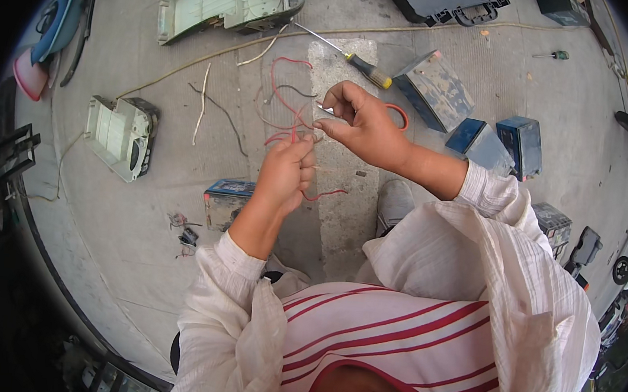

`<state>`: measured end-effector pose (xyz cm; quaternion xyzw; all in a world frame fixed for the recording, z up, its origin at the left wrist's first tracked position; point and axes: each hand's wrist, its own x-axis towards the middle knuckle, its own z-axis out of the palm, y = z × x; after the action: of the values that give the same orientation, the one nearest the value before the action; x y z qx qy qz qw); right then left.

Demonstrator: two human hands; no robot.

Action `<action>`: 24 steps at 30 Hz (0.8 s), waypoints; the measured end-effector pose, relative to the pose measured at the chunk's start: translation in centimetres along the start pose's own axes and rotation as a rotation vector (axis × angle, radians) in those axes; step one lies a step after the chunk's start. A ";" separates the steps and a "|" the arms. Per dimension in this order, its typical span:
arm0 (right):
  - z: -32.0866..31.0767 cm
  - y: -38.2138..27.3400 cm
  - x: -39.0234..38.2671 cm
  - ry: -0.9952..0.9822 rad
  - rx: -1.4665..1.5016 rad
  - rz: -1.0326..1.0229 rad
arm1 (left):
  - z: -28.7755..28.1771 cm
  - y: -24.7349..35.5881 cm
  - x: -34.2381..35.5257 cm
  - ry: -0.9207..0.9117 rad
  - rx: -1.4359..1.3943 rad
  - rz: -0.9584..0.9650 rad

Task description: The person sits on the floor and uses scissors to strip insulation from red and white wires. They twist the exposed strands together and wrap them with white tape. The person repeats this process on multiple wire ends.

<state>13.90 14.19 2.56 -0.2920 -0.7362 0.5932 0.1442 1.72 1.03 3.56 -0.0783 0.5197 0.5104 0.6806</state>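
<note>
My left hand is closed around thin red wires, pinched between thumb and fingers. One red end sticks out below the fist. My right hand is just right of it, bent round a pair of scissors; an orange-red finger loop shows behind the hand and a bit of metal between thumb and fingers. The rest of the scissors is hidden by the hand. Beyond the hands, more loose red wire and a dark wire trail over the concrete.
A yellow-and-black screwdriver lies beyond my right hand. Box-shaped batteries stand to the right, another beside my left forearm. Pale plastic housings are at left and far. A long cable crosses the floor, with cut wires nearby.
</note>
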 end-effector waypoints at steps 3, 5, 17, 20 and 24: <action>0.1 -0.4 0.0 0.020 -0.071 -0.108 | 0.0 -0.1 0.0 0.016 0.007 0.004; 0.4 -0.4 0.1 0.034 -0.109 -0.178 | 0.8 0.0 -0.3 0.038 0.035 -0.004; 1.2 -0.4 0.1 0.029 -0.002 -0.057 | 1.0 -0.3 -0.7 -0.013 -0.088 -0.055; 1.2 -0.5 0.1 0.057 0.003 -0.083 | 1.3 0.0 -0.8 -0.060 -0.154 -0.114; 0.9 -0.2 0.2 -0.014 0.002 -0.095 | 0.9 -0.1 -0.6 -0.108 -0.173 -0.138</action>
<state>13.16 13.57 2.44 -0.2524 -0.7495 0.5886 0.1675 2.36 1.17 4.40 -0.1445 0.4295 0.5089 0.7319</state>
